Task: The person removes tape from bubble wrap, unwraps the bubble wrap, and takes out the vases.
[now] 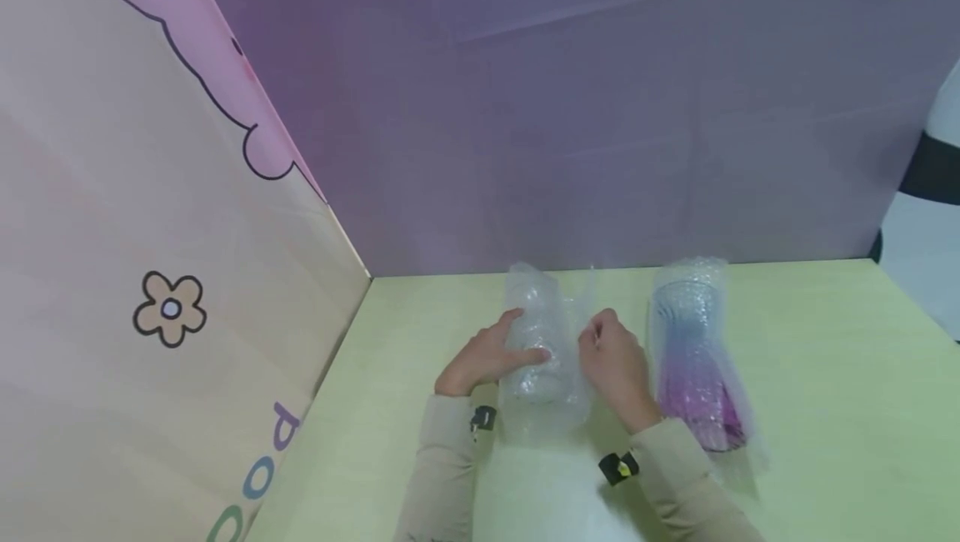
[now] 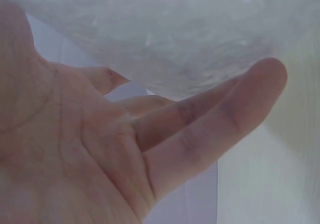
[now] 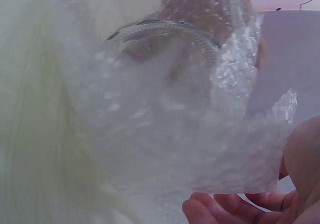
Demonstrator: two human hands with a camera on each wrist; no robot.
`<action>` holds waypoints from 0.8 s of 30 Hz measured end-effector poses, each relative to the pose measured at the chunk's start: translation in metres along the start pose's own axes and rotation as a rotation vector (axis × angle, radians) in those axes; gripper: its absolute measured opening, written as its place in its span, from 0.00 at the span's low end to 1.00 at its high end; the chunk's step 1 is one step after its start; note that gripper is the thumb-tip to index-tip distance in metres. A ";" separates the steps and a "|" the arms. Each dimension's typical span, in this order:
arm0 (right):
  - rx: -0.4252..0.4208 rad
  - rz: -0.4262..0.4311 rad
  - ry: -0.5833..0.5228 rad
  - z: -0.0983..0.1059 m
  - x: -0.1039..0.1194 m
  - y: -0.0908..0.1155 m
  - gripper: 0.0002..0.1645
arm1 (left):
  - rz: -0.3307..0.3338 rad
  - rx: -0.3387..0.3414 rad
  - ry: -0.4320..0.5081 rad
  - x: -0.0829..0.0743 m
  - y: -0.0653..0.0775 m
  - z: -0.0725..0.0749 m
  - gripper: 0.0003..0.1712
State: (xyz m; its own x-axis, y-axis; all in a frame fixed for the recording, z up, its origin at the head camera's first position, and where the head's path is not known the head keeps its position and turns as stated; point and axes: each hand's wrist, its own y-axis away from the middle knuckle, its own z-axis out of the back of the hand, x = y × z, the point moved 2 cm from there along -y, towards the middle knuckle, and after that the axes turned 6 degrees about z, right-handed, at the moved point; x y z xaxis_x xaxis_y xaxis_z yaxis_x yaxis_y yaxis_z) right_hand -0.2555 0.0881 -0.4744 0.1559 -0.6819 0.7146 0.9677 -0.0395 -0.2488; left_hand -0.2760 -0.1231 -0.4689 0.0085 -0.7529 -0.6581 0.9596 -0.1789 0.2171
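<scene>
A clear glass vessel lies inside bubble wrap (image 1: 542,392) on the table; its round rim (image 3: 167,24) shows through the plastic in the right wrist view. My left hand (image 1: 491,353) holds this bundle from the left, thumb laid across the top. In the left wrist view, the fingers (image 2: 200,139) of that hand stretch along the wrap. On the bundle's other side, my right hand (image 1: 617,367) pinches the loose edge of the bubble wrap with curled fingers. Part of the left hand is seen blurred through the plastic in the right wrist view.
To the right lies a vase (image 1: 690,358), blue fading to pink, in its own bubble wrap. The pale yellow-green table (image 1: 405,333) meets a purple-grey backdrop (image 1: 585,125) behind. A printed sheet (image 1: 247,342) with a flower and letters stands along the left side.
</scene>
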 end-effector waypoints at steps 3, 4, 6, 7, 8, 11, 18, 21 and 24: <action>0.007 -0.005 0.002 0.005 0.004 0.000 0.11 | -0.003 -0.003 -0.005 0.000 0.000 0.001 0.58; 0.005 -0.006 0.006 0.006 0.005 0.000 0.11 | -0.002 -0.004 -0.006 -0.001 -0.001 0.001 0.58; 0.011 -0.013 0.007 0.009 0.007 0.000 0.14 | -0.003 -0.005 -0.008 -0.001 -0.001 0.002 0.58; 0.015 -0.017 0.011 0.010 0.008 0.000 0.15 | -0.003 -0.005 -0.009 -0.002 -0.001 0.002 0.58; 0.019 -0.022 0.010 0.011 0.009 0.000 0.16 | -0.004 -0.004 -0.009 -0.002 -0.001 0.002 0.58; 0.041 -0.042 0.016 0.014 0.010 0.000 0.20 | -0.002 0.005 -0.007 -0.004 -0.001 0.002 0.58; 0.080 -0.034 0.071 0.017 0.009 0.002 0.23 | 0.006 0.021 -0.011 -0.006 0.000 0.000 0.58; 0.108 -0.015 0.091 0.018 0.008 0.003 0.20 | 0.005 0.017 -0.023 -0.004 0.001 0.001 0.58; 0.142 0.008 0.106 0.021 0.007 0.004 0.19 | -0.003 0.010 -0.032 -0.004 0.003 0.003 0.59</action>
State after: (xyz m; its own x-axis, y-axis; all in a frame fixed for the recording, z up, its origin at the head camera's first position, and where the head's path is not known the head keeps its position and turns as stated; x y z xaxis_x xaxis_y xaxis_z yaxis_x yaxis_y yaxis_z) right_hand -0.2466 0.0984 -0.4560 0.1488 -0.7553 0.6382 0.9860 0.0645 -0.1535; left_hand -0.2743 -0.1226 -0.4640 -0.0037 -0.7724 -0.6351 0.9567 -0.1877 0.2226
